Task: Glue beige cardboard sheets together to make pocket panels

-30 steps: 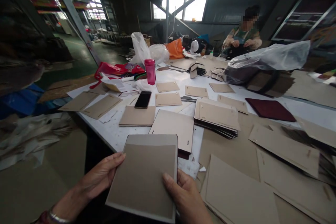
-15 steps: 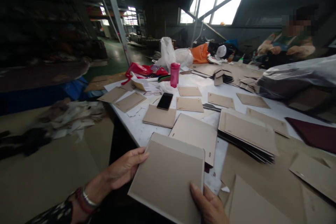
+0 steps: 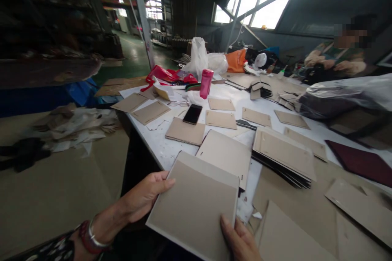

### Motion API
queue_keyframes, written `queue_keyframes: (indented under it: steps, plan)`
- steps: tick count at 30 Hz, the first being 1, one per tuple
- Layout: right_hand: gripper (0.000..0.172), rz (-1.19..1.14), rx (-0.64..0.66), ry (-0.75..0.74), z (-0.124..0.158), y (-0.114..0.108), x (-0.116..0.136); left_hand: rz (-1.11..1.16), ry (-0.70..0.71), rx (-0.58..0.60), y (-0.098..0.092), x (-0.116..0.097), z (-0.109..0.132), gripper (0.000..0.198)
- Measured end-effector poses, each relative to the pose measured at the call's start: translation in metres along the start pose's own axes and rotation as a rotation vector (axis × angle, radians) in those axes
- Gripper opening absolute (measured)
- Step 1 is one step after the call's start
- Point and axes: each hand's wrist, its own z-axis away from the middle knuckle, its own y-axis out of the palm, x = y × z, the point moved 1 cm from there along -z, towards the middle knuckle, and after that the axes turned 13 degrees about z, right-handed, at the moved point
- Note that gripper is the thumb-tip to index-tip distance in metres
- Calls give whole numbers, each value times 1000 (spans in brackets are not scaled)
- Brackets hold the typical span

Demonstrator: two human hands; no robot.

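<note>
A flat greyish-beige cardboard panel [image 3: 196,204], with a paler strip along its far edge, is held tilted over the table's near edge. My left hand [image 3: 150,193] pinches its left side, thumb on top. Around the lower right edge closes my right hand [image 3: 239,236], its thumb also on the upper face; the fingers beneath are partly hidden. Just beyond the held panel lies a similar pale panel [image 3: 226,155] with small dark slots. To its right rises a stack of panels [image 3: 283,153] with dark undersides.
On the white table [image 3: 153,138] are a phone [image 3: 192,114] on a cardboard piece, a pink bottle [image 3: 206,84], glasses and several loose panels. A maroon sheet [image 3: 361,161] and a plastic-covered pile [image 3: 352,98] lie right. Another person [image 3: 339,57] sits at the far right.
The view has shifted slightly, moving the background a little. Both hands keep their hold on the cardboard panel, which has barely moved.
</note>
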Motion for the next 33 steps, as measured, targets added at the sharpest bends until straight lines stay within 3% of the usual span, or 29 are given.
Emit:
queue_keyframes:
  steps: [4, 11, 21, 25, 33]
  plan:
    - [56, -99, 53, -44, 5, 10, 2, -11, -60, -40, -3, 1, -1, 30]
    - [56, -76, 39, -77, 5, 6, 0, -15, -73, -73, -4, 4, -2, 34]
    - [50, -42, -28, 17, 16, 2, 17, 13, -46, -93, 0, 8, -10, 35]
    - [56, 2, -34, 62, 16, -1, 20, 12, -56, -73, 0, 9, -13, 35]
    - [52, 19, -49, 23, 16, -1, 23, 4, -62, -97, 4, 11, -15, 35]
